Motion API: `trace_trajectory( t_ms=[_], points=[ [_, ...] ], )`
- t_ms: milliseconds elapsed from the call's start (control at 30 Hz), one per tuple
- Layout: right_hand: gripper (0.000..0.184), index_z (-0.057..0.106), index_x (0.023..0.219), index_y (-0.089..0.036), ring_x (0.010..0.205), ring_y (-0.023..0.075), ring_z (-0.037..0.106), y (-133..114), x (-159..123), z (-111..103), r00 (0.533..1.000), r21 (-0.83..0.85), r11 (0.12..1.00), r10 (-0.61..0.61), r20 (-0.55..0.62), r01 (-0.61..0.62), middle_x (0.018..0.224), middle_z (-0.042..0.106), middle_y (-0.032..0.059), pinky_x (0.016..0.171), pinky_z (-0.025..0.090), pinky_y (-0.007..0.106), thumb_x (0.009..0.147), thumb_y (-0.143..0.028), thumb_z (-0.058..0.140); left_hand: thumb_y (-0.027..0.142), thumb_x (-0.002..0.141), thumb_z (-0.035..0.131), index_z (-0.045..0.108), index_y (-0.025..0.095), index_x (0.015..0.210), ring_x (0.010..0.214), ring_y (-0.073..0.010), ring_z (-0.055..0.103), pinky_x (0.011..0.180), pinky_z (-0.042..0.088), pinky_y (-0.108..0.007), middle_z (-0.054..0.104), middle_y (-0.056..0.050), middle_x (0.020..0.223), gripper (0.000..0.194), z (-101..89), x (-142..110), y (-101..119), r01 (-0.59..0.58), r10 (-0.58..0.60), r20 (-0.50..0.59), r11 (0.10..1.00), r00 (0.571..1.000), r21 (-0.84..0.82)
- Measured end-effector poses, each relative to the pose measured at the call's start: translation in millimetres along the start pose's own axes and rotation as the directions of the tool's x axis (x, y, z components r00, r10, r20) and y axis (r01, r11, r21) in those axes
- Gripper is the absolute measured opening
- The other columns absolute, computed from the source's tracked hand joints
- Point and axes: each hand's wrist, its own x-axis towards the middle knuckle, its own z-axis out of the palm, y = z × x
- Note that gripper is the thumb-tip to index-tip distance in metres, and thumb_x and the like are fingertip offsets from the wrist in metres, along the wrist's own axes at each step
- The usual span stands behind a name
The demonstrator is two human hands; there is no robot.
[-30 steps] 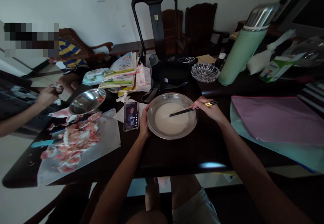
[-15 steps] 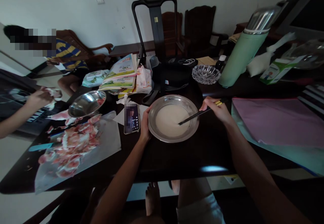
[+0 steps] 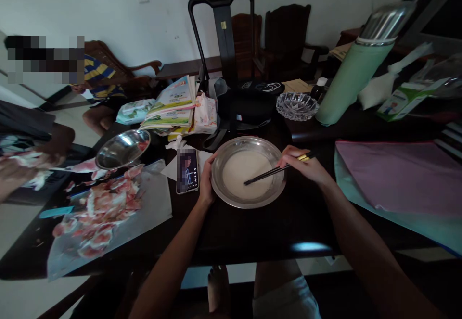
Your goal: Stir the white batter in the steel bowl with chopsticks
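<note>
A wide metal bowl [image 3: 221, 191] stands on the dark table in front of me, with a milky, off-white liquid [image 3: 238, 167] in it. My left hand [image 3: 207, 180] grips the bowl's left rim, its fingers partly hidden behind the side. In my right hand [image 3: 301, 165] is a pair of black chopsticks [image 3: 265, 176] with gold bands near the top. Their tips dip into the liquid left of the bowl's middle. A phone [image 3: 187, 171] with a lit screen lies just left of my left hand.
Pieces of raw meat [image 3: 108, 203] lie on a plastic sheet [image 3: 155, 198] at left, beside a turquoise-handled knife [image 3: 57, 212] and a smaller metal bowl [image 3: 121, 151]. A co-worker's hands [image 3: 32, 165] hold meat there. A green thermos [image 3: 355, 78] and glass ashtray [image 3: 296, 106] stand at back right.
The chopstick tips have swept left and toward me through the liquid. At far left, the co-worker's hand has moved lower and left, and a second hand has come into view.
</note>
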Motion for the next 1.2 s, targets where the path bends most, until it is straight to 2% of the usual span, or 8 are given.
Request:
trace_trajectory(
  t_ms=[200,300,400,500,600,800,1000,1200],
  points=[
    [0.048,0.072,0.063,-0.025,0.074,0.0228,0.07,6,1,-5,0.978,-0.006,0.999,0.038,-0.206,-0.04,0.069,0.072,0.004,0.08,0.054,0.039,0.09,-0.064,0.064,0.06,0.088,0.064,0.072,0.025,0.117,0.129,-0.0301,0.062,0.113,0.047,-0.045,0.073,-0.005,0.129,0.046,-3.6,1,-3,0.004,-0.004,-0.004,1.0,1.0,0.017],
    [0.05,0.07,0.059,-0.024,0.069,0.0212,0.069,7,-1,-5,0.991,0.054,0.997,0.055,-0.12,-0.049,0.067,0.069,0.0037,0.076,0.054,0.038,0.09,-0.063,0.064,0.061,0.088,0.064,0.071,0.025,0.119,0.128,-0.0305,0.063,0.112,0.048,-0.046,0.072,-0.006,0.131,0.048,-4.7,2,-3,0.018,-0.018,0.015,1.0,1.0,0.007],
    [0.045,0.076,0.067,-0.025,0.076,0.0227,0.07,7,0,0,0.999,-0.002,1.0,0.028,-0.025,-0.028,0.077,0.074,0.0051,0.076,0.055,0.038,0.087,-0.065,0.067,0.062,0.087,0.065,0.07,0.025,0.12,0.126,-0.0303,0.064,0.11,0.049,-0.046,0.073,-0.006,0.13,0.05,-5.3,2,-4,0.028,-0.028,0.022,1.0,0.999,-0.003],
    [0.045,0.077,0.069,-0.027,0.08,0.0247,0.07,7,2,-2,0.993,-0.064,0.998,0.001,-0.12,-0.009,0.078,0.076,0.0054,0.08,0.054,0.041,0.087,-0.066,0.066,0.064,0.086,0.066,0.07,0.025,0.12,0.129,-0.0294,0.062,0.113,0.047,-0.045,0.071,-0.006,0.132,0.052,-6.5,3,-6,0.011,-0.011,0.021,1.0,1.0,-0.001],
    [0.048,0.071,0.061,-0.027,0.073,0.0242,0.069,7,1,-7,0.98,-0.004,1.0,0.026,-0.199,-0.027,0.068,0.071,0.005,0.08,0.055,0.042,0.089,-0.065,0.064,0.063,0.088,0.064,0.069,0.025,0.122,0.132,-0.029,0.06,0.116,0.044,-0.045,0.068,-0.007,0.137,0.052,-8.3,3,-8,-0.004,0.003,0.034,1.0,0.999,0.008],
    [0.042,0.078,0.071,-0.027,0.079,0.0232,0.071,3,1,4,1.0,-0.033,0.999,-0.004,0.028,0.005,0.08,0.076,0.0046,0.076,0.055,0.039,0.088,-0.063,0.066,0.064,0.088,0.064,0.069,0.025,0.122,0.131,-0.0284,0.06,0.115,0.045,-0.044,0.069,-0.007,0.136,0.052,-9.4,3,-8,-0.019,0.018,0.042,0.999,0.999,0.03],
    [0.046,0.074,0.064,-0.026,0.077,0.0231,0.071,5,1,-1,0.984,-0.021,1.0,0.016,-0.176,-0.02,0.072,0.075,0.0042,0.081,0.053,0.04,0.091,-0.063,0.064,0.064,0.088,0.064,0.07,0.025,0.121,0.134,-0.0287,0.058,0.118,0.042,-0.043,0.068,-0.007,0.137,0.052,-9.4,2,-7,-0.042,0.04,0.044,0.998,0.998,0.043],
    [0.043,0.078,0.07,-0.028,0.079,0.0232,0.07,3,1,4,1.0,-0.049,0.999,-0.012,0.003,0.013,0.079,0.076,0.0047,0.076,0.054,0.039,0.088,-0.065,0.066,0.063,0.085,0.068,0.071,0.027,0.118,0.133,-0.0308,0.059,0.115,0.045,-0.045,0.069,-0.006,0.136,0.05,-9.0,1,-5,-0.015,0.015,0.027,0.999,1.0,0.033]
  ],
)
